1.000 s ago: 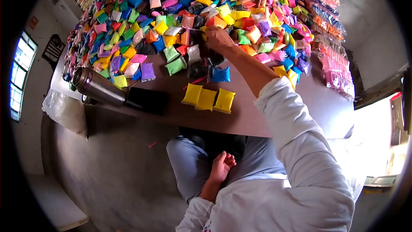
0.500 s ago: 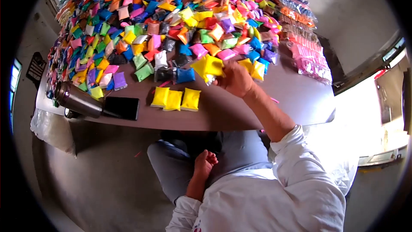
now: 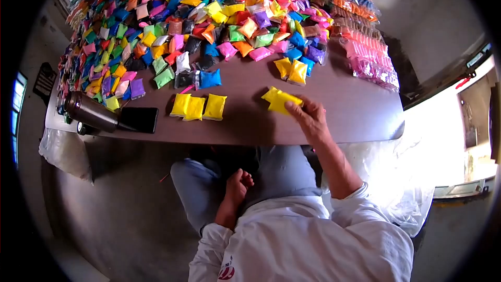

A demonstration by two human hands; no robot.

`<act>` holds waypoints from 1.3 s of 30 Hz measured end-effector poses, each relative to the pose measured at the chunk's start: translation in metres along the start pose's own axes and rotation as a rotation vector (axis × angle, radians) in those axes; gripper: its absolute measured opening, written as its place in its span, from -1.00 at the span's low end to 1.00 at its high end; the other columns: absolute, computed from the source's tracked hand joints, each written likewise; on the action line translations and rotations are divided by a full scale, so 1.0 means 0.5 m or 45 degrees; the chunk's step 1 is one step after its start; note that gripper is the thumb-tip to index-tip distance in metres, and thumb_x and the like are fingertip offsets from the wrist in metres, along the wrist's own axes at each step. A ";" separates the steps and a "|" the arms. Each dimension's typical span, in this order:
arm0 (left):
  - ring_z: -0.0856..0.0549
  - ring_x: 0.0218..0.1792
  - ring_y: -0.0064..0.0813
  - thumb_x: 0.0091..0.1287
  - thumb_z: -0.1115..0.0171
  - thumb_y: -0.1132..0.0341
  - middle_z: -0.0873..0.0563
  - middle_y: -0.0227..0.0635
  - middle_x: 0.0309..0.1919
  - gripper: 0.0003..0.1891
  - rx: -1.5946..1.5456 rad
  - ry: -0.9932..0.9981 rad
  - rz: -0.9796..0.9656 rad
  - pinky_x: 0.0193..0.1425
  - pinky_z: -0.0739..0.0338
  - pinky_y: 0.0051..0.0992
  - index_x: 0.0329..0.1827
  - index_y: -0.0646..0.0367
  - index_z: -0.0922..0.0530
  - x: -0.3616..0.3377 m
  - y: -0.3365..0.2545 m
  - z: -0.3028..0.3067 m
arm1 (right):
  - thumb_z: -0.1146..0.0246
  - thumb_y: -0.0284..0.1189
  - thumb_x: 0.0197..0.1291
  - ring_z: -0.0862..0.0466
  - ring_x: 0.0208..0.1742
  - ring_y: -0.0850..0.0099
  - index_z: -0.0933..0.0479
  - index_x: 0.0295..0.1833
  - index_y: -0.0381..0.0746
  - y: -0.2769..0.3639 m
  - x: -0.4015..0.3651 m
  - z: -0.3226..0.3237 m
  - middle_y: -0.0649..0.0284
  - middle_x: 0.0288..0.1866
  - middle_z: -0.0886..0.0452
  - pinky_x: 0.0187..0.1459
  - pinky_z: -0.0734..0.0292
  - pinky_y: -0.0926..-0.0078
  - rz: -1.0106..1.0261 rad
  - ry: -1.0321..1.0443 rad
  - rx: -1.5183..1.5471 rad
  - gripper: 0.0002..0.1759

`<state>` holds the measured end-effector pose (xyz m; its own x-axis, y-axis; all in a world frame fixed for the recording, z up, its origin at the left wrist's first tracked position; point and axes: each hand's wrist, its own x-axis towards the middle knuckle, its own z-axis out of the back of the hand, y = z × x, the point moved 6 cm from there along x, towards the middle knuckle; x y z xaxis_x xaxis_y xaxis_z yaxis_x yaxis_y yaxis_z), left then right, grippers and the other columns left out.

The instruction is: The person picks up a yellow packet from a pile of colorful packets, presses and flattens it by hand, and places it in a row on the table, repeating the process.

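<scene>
My right hand (image 3: 311, 118) is closed on small yellow packets (image 3: 284, 103), at least two overlapping, held above the front part of the table. My left hand (image 3: 238, 185) rests over my lap with its fingers curled in and nothing visible in it. Three yellow packets (image 3: 194, 108) lie in a row on the table, left of my right hand. Two more yellow packets (image 3: 297, 72) lie farther back, beside a blue one.
A large heap of colourful packets (image 3: 209, 31) covers the back and left of the brown table (image 3: 245, 128). Clear bags of pink packets (image 3: 371, 68) line the right side. At the left front lie a metal tumbler (image 3: 94, 112) and a black phone (image 3: 138, 120).
My right hand has drawn back from near the heap toward the table's front edge, bringing yellow packets along. My left hand stays over my lap. The camera view has shifted slightly.
</scene>
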<state>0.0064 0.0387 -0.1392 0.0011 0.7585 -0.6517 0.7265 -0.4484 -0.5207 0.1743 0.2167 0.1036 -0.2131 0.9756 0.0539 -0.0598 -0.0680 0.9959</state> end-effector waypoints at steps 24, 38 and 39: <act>-0.55 -0.34 -0.64 0.33 0.06 0.07 -0.60 -0.40 -0.38 -0.64 0.627 0.277 -0.344 -0.15 -0.41 -0.62 -0.22 0.24 -0.50 -0.118 -0.042 -0.093 | -0.21 -0.47 0.12 -0.56 -0.18 0.47 -0.43 -0.08 -0.41 -0.244 -0.255 -0.135 0.18 -0.18 -0.55 -0.06 -0.44 0.58 -0.570 0.312 0.331 -0.71; -0.49 -0.39 -0.63 0.33 0.05 0.04 -0.57 -0.41 -0.46 -0.60 0.865 0.220 -0.415 -0.27 -0.37 -0.62 -0.29 0.28 -0.51 -0.122 -0.041 -0.094 | -0.18 -0.32 0.16 -0.53 -0.42 0.55 -0.51 -0.21 -0.40 -0.275 -0.252 -0.152 0.24 -0.40 -0.57 -0.36 -0.48 0.62 -0.563 0.288 0.373 -0.70; -0.49 -0.40 -0.62 0.33 0.04 0.04 -0.57 -0.40 -0.48 -0.59 0.875 0.222 -0.426 -0.28 -0.37 -0.62 -0.30 0.28 -0.51 -0.122 -0.043 -0.094 | -0.18 -0.32 0.16 -0.53 -0.42 0.55 -0.51 -0.21 -0.40 -0.271 -0.248 -0.153 0.24 -0.40 -0.57 -0.36 -0.48 0.62 -0.559 0.294 0.372 -0.70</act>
<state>0.0229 0.0247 -0.0623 0.0067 0.9427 -0.3335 0.1188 -0.3319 -0.9358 0.1343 0.0890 -0.0436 -0.4384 0.8261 -0.3539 0.0742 0.4257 0.9018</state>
